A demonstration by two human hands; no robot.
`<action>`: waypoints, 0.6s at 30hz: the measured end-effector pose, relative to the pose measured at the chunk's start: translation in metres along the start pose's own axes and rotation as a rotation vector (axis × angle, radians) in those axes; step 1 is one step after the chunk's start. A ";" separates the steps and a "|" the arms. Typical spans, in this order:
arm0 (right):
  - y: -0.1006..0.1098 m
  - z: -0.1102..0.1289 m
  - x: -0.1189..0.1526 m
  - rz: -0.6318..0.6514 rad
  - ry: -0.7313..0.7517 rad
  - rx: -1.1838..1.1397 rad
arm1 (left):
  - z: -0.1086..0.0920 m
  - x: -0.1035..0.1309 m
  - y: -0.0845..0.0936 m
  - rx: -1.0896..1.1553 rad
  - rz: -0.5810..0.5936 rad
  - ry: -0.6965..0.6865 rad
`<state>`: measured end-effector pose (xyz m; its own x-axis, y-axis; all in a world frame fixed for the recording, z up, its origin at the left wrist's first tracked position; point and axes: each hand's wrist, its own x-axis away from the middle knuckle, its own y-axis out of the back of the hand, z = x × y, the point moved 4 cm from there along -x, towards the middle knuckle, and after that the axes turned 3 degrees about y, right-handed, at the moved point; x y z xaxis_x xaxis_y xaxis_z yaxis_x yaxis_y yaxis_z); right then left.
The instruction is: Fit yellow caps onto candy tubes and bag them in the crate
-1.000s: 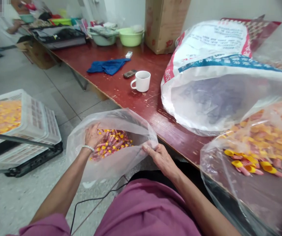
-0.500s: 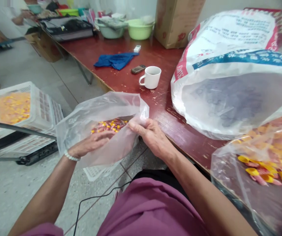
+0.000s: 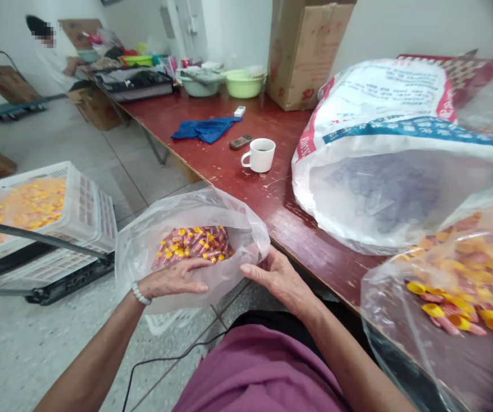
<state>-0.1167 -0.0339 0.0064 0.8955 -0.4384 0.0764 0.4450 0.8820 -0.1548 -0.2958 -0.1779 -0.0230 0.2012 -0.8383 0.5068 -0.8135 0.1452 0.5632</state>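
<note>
A clear plastic bag [image 3: 138, 246] stands wide open in front of me, with many small red and yellow pieces [image 3: 194, 243] inside. My left hand [image 3: 175, 280], a beaded bracelet at its wrist, rests against the bag's near side with fingers stretched and thumb apart. At the bag's right edge, my right hand [image 3: 276, 277] pinches the plastic between thumb and fingers. Part of a white basket [image 3: 171, 321] shows beneath the bag. On the right, another clear bag [image 3: 383, 297] holds larger yellow and pink pieces [image 3: 452, 309].
The red table [image 3: 289, 220] carries a white mug [image 3: 261, 155], phone [image 3: 240, 142], blue cloth [image 3: 207, 130], basins, a carton [image 3: 304, 57] and a big white sack [image 3: 358, 194]. A filled white crate [image 3: 78, 200] is at left. A person stands far back. A black cable crosses the floor.
The view has tilted up slightly. The bag's mouth has opened wider, showing more pieces. My left hand has moved from inside the mouth to the near side; my right hand has shifted lower.
</note>
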 end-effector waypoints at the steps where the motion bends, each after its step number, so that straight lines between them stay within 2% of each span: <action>1: 0.003 -0.002 0.007 -0.011 -0.008 0.050 | -0.004 0.001 0.006 0.012 -0.030 -0.003; 3: 0.011 -0.004 0.024 -0.054 -0.028 0.136 | -0.015 0.005 0.021 0.052 -0.141 -0.003; 6: 0.031 0.000 0.062 -0.174 -0.026 0.222 | -0.048 0.016 0.048 0.176 -0.429 -0.010; 8: 0.054 0.009 0.093 -0.309 0.010 0.294 | -0.081 0.024 0.060 0.261 -0.636 -0.062; 10: 0.088 0.019 0.130 -0.516 0.060 0.360 | -0.127 0.021 0.063 0.260 -0.721 -0.181; 11: 0.109 0.023 0.151 -0.642 0.086 0.390 | -0.154 0.014 0.059 0.218 -0.699 -0.269; 13: 0.158 0.024 0.194 -0.918 0.095 0.463 | -0.213 -0.014 0.042 0.058 -0.560 -0.494; 15: 0.206 0.017 0.235 -1.127 0.033 0.633 | -0.270 -0.057 0.016 -0.180 -0.405 -0.703; 16: 0.227 0.011 0.252 -1.170 -0.048 0.773 | -0.294 -0.082 0.000 -0.336 -0.356 -0.788; 17: 0.244 0.006 0.268 -1.242 -0.086 0.960 | -0.315 -0.110 -0.015 -0.510 -0.328 -0.810; 18: 0.258 0.001 0.281 -1.310 -0.092 1.135 | -0.331 -0.139 -0.030 -0.668 -0.312 -0.775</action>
<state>0.2498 0.0701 -0.0108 -0.0503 -0.9285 -0.3678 0.5593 -0.3313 0.7599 -0.1189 0.1087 0.1057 -0.2440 -0.9594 -0.1415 -0.2748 -0.0716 0.9588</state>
